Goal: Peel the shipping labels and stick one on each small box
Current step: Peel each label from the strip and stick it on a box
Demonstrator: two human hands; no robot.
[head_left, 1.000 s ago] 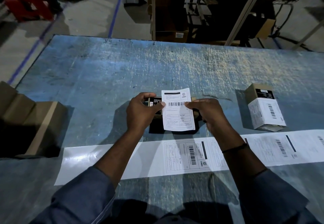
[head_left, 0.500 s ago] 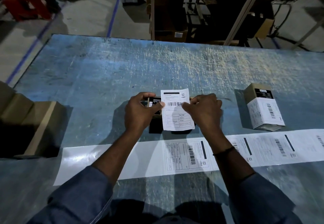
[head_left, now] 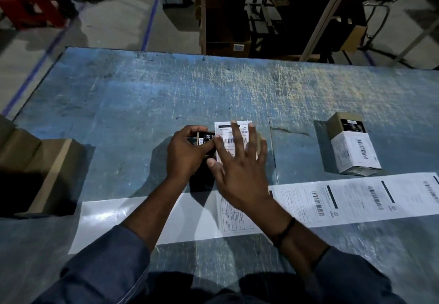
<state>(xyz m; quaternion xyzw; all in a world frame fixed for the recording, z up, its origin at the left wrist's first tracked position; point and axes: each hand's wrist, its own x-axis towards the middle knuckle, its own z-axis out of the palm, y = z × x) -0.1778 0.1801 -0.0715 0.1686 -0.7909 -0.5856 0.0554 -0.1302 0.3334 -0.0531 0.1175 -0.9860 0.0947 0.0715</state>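
A: Where's the small box (head_left: 207,136)?
B: Mid-surface (head_left: 142,101). Left hand (head_left: 187,151) is curled round its left end, thumb at the left edge of the label (head_left: 225,132).
A: Label seated?
B: It lies on top of the box, under the right hand (head_left: 237,173). Fingers (head_left: 237,142) straight and spread, pressing it flat, gripping nothing.
A: Rest?
B: Second box (head_left: 351,146), already labelled, well to the right. Label strip (head_left: 356,199) runs along the near side, under the right wrist.
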